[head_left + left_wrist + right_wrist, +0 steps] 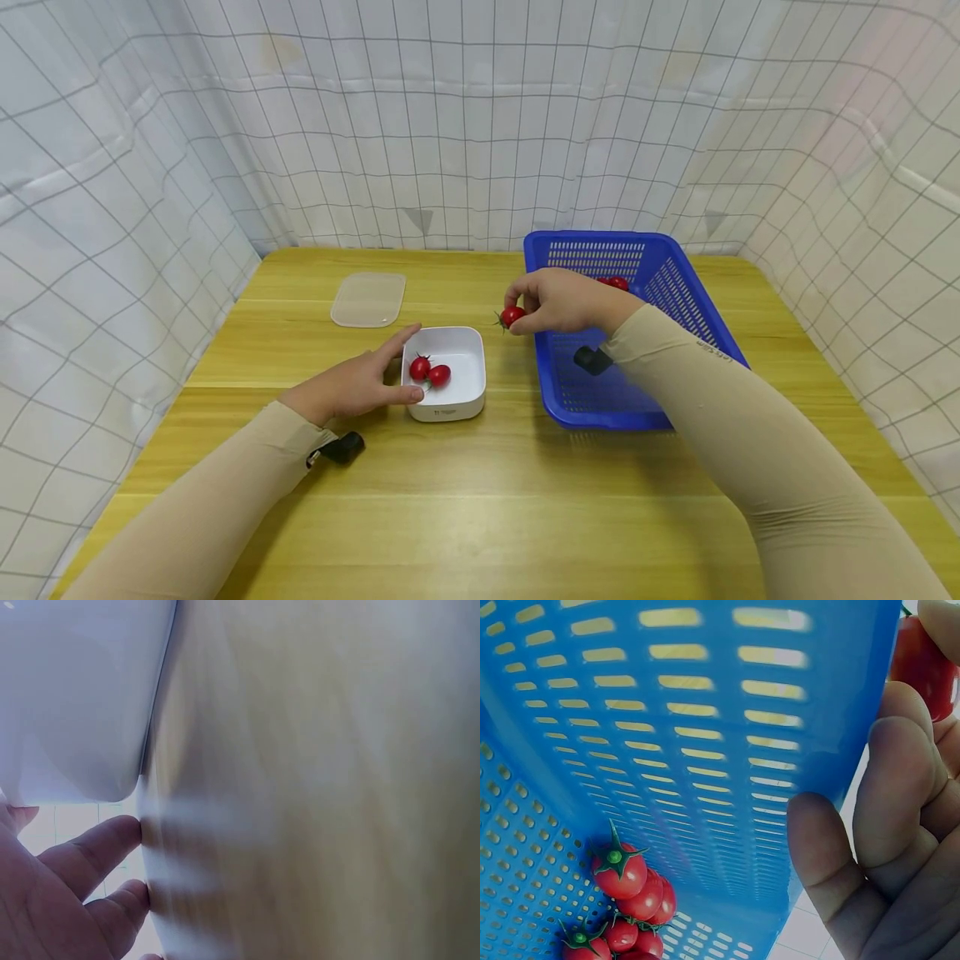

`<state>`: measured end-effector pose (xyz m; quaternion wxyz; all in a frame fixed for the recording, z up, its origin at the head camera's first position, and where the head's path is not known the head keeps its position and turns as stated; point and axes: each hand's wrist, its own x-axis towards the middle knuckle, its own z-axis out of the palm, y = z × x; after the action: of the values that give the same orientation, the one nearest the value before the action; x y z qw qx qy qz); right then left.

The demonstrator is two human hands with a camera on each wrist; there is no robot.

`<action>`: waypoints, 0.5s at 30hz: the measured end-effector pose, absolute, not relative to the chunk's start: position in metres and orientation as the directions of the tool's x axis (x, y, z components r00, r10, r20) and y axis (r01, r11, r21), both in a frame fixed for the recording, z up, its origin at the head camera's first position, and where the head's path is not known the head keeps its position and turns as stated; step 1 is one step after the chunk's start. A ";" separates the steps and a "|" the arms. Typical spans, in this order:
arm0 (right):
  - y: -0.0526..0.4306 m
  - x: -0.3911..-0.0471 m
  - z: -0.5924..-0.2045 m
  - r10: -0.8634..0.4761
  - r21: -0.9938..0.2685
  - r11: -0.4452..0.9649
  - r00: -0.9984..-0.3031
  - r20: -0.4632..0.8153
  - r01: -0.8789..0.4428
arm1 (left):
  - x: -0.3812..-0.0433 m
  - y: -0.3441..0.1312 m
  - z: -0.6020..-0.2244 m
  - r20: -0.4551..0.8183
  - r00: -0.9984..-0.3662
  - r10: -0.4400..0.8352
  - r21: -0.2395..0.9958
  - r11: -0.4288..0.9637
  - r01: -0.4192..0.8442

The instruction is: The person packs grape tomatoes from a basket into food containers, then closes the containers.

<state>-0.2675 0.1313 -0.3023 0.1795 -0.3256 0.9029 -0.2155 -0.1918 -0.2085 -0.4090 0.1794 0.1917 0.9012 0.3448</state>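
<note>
A red cherry tomato (512, 317) with green sepals is pinched between the thumb and fingers of my right hand (562, 302), over the left rim of a blue plastic basket (550, 392). My left hand (358, 382) rests at the left side of a white square container (468, 379), thumb at its front corner and straight index finger near its back corner. Two tomatoes (439, 376) lie inside the container. Several more tomatoes (620, 871) sit in the basket's far end, partly hidden by my right hand in the head view.
A translucent square lid (369, 299) lies flat on the wooden table (450, 500), behind and left of the container. White grid-patterned curtains (465, 125) enclose the back and both sides. The basket's raised walls stand close to my right forearm.
</note>
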 end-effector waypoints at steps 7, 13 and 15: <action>0.131 -0.267 -0.303 -0.664 -0.501 0.697 -0.725 -0.181 -0.513 | -0.191 -0.208 -0.408 -0.174 -0.864 0.472 0.682 0.691 0.240; 0.131 -0.266 -0.303 -0.661 -0.504 0.700 -0.726 -0.189 -0.506 | -0.192 -0.208 -0.409 -0.174 -0.861 0.477 0.688 0.685 0.240; 0.131 -0.266 -0.303 -0.664 -0.506 0.697 -0.724 -0.186 -0.509 | -0.191 -0.208 -0.409 -0.179 -0.861 0.475 0.691 0.684 0.234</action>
<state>-0.2656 0.1313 -0.3026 0.1802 -0.3246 0.9033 -0.2152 -0.1914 -0.2081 -0.4087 0.1749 0.1968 0.9008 0.3454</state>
